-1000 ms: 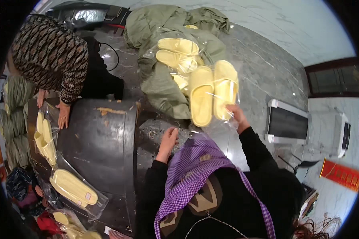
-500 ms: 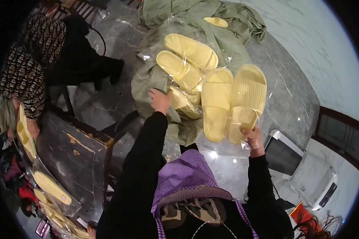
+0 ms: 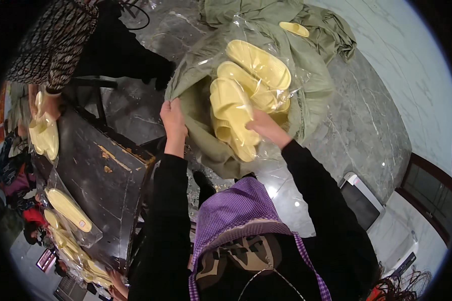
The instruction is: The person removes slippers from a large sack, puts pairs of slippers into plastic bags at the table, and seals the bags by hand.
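Below me a large grey-green cloth sack (image 3: 191, 95) lies with its mouth spread. My left hand (image 3: 174, 120) is closed on its left rim, pulling the cloth outward. Over the opening, my right hand (image 3: 267, 127) grips a pair of pale yellow slippers (image 3: 230, 100) by one side. Clear plastic shows around the slippers, and the pair is tilted, partly inside the sack. Just beyond lie more bagged yellow slippers (image 3: 261, 62), in the sack's mouth. Their lower ends are hidden by the held pair.
A single yellow slipper (image 3: 294, 28) rests on the crumpled cloth at the far side. To the left stands a worn dark table (image 3: 110, 175) with bagged slippers (image 3: 68, 208) along its edge. A co-worker's hand (image 3: 50, 105) holds slippers there. A grey-and-white bin (image 3: 361, 200) stands at right.
My right hand has brought the slippers leftward from beside the sack into its mouth. My left hand has moved left with the rim, widening the opening. The co-worker's hands and slippers have moved.
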{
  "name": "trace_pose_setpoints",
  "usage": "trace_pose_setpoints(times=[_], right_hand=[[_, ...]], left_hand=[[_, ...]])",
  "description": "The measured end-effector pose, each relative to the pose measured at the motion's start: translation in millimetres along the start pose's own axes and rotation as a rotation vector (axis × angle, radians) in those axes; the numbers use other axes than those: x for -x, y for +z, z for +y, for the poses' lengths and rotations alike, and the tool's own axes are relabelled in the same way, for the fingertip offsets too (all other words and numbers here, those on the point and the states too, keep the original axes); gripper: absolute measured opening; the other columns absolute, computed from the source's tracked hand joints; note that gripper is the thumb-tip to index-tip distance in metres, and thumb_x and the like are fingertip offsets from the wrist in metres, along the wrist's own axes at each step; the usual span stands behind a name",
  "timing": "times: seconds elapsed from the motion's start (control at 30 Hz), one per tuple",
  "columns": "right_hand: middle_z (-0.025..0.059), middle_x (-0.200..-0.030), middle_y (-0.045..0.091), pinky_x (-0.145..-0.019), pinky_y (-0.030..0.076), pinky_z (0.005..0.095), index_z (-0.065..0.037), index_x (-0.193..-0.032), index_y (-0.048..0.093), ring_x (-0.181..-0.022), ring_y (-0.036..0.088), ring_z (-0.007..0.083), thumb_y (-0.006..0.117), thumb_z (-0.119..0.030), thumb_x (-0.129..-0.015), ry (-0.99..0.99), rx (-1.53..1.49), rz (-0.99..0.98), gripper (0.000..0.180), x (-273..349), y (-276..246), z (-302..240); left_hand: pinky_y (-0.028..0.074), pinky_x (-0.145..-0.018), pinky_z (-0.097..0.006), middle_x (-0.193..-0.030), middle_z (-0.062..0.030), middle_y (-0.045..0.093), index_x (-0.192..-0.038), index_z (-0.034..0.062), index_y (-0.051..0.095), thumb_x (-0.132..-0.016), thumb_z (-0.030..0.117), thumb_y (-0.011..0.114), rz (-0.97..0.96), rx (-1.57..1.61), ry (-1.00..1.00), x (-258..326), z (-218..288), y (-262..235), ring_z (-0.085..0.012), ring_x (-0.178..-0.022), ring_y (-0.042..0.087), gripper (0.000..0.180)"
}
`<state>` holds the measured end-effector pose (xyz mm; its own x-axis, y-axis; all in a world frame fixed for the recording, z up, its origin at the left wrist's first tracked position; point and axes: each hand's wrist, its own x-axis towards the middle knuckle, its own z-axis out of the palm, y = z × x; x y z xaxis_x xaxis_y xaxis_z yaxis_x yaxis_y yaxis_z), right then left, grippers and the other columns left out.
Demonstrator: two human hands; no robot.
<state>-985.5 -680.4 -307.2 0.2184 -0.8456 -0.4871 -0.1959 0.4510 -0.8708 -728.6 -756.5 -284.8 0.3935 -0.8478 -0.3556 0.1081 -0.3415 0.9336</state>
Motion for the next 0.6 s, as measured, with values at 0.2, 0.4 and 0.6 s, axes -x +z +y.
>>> trace_pose_setpoints(times=[0.2, 0.4, 0.6], right_hand=[[0.0239, -0.089, 0.064, -0.075, 0.048, 0.0427, 0.007, -0.093, 0.06, -0.084, 0.062, 0.0386, 0.06, -0.028, -0.075, 0.032, 0.612, 0.17, 0.039, -142, 45, 16], [0.0216, -0.094, 0.065, -0.079, 0.048, 0.0431, 0.002, -0.108, 0.06, -0.088, 0.061, 0.038, 0.062, -0.037, -0.078, 0.126, 0.709, -0.25, 0.05, -128, 40, -41], [0.0149, -0.114, 0.061, -0.094, 0.04, 0.0413, -0.01, -0.122, 0.055, -0.105, 0.056, 0.0326, 0.071, -0.036, -0.075, -0.393, 0.907, 0.685, 0.056, -159, -88, -80]], left_hand=[[0.041, -0.065, -0.024, -0.083, -0.0014, 0.059, -0.091, -0.0005, 0.056, -0.091, 0.014, 0.052, -0.157, -0.069, -0.015, -5, 8, 5, -0.0073, -0.072, 0.048, 0.015], [0.042, -0.067, -0.023, -0.085, 0.0, 0.06, -0.095, -0.0002, 0.058, -0.09, 0.015, 0.053, -0.012, 0.012, -0.04, -19, 15, -10, -0.0056, -0.075, 0.049, 0.017], [0.044, -0.074, -0.025, -0.091, -0.0018, 0.062, -0.109, -0.0014, 0.059, -0.091, 0.018, 0.053, -0.186, -0.325, -0.017, -19, 17, 11, -0.0091, -0.082, 0.054, 0.027]])
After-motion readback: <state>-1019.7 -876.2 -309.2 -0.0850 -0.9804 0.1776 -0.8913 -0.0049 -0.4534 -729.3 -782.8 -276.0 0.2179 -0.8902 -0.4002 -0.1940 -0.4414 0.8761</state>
